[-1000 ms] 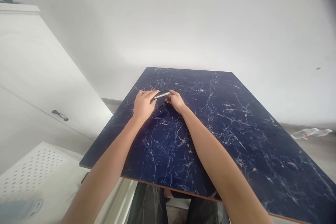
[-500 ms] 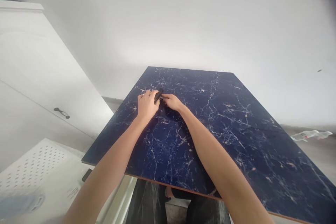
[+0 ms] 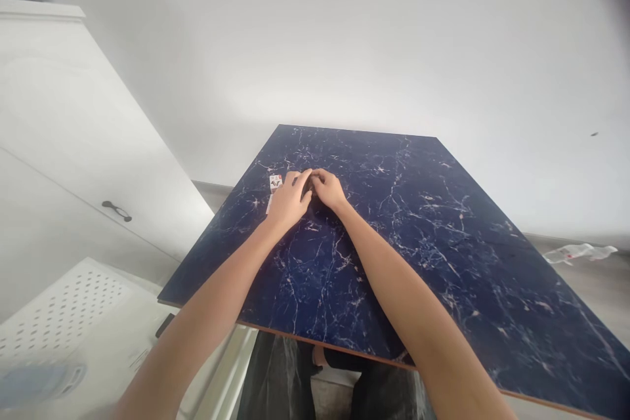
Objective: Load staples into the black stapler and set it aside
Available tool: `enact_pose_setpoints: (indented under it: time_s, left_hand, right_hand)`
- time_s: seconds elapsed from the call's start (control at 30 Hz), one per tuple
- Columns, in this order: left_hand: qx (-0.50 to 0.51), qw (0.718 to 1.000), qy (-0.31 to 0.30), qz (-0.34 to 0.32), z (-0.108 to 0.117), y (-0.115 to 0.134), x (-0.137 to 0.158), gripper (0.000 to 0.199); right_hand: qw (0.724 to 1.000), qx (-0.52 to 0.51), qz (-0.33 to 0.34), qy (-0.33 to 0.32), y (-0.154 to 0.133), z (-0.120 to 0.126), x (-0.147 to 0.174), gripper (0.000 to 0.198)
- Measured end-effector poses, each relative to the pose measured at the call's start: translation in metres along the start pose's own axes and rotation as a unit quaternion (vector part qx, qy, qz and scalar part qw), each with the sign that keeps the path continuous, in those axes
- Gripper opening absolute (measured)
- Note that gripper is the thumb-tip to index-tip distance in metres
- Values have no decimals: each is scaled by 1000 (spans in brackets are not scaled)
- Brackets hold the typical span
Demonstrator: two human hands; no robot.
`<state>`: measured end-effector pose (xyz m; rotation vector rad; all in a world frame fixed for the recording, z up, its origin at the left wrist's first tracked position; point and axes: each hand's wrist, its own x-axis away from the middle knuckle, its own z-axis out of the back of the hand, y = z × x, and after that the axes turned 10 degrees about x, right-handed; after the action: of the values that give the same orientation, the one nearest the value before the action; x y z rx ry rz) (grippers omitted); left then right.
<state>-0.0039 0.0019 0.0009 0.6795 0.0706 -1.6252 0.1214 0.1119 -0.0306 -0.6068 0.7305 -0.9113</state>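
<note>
My left hand point(image 3: 290, 200) is closed round a small black object point(image 3: 308, 188) above the table's middle left; most of it is hidden by the fingers, so its kind is unclear. My right hand point(image 3: 329, 190) meets it from the other side, with fingers curled against the object's end. The fingertips of both hands nearly touch. Beside the left hand's outer edge shows a small white card point(image 3: 274, 182) with dark and red print, partly covered by that hand. Everything is over a blue marbled tabletop point(image 3: 418, 223).
A white cabinet point(image 3: 73, 111) with a dark handle point(image 3: 117, 211) stands at the left. Low on the left is a white perforated surface point(image 3: 63, 308). Crumpled clear plastic point(image 3: 581, 252) lies beyond the table's right edge. A white wall point(image 3: 344, 39) rises behind the table.
Both hands have shifted slightly; the left hand moved right with the black object, which is now more covered. The printed white card has come into view beside the left hand. Right-hand fingers are more curled.
</note>
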Motion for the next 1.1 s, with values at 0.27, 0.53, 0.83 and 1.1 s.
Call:
enact_pose_setpoints:
  time_s: [0.27, 0.53, 0.83, 1.1]
  left_hand:
    - [-74, 995, -56, 39, 38, 13, 4, 52]
    - [-120, 940, -242, 209, 75, -9, 10, 49]
    - [-171, 933, -167, 270, 71, -46, 6, 42]
    - [-58, 991, -71, 96, 47, -6, 5, 58]
  right_hand:
    - [994, 79, -46, 52, -3, 3, 2, 32]
    - [975, 201, -74, 57, -8, -2, 3, 27]
    - [974, 200, -47, 96, -10, 1, 22, 27]
    - [985, 120, -22, 121, -13, 11, 51, 32]
